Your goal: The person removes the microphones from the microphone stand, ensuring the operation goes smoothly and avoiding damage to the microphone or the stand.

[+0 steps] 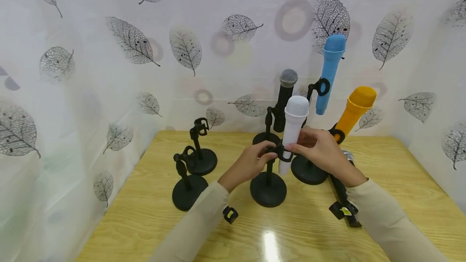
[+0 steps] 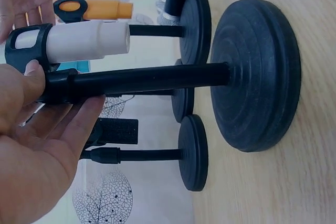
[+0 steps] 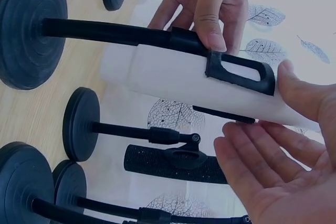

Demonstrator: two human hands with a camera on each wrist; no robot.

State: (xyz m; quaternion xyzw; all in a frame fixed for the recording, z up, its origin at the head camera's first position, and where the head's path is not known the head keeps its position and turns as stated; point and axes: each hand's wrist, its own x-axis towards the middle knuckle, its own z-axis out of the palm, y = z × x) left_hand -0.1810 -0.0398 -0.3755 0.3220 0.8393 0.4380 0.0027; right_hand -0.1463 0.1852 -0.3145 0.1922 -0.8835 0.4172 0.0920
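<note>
A white microphone (image 1: 295, 120) sits tilted in the clip of a black desk stand (image 1: 268, 191), its grille end upward. My left hand (image 1: 251, 160) pinches the stand at the joint below the clip. In the left wrist view, the thumb of the left hand (image 2: 47, 145) lies against the clip and its fingers pass behind the pole. My right hand (image 1: 322, 148) holds the microphone body from the right side. The right wrist view shows the clip (image 3: 241, 72) around the white body, with the right hand's thumb and fingers (image 3: 252, 156) on opposite sides.
Behind stand a black microphone (image 1: 284, 100), a blue microphone (image 1: 329, 72) and a yellow microphone (image 1: 351, 116), each in a clip. Two stands with bare clips, one nearer (image 1: 187, 192) and one farther (image 1: 204, 161), are at left. Another dark microphone (image 1: 340, 191) lies beneath my right forearm.
</note>
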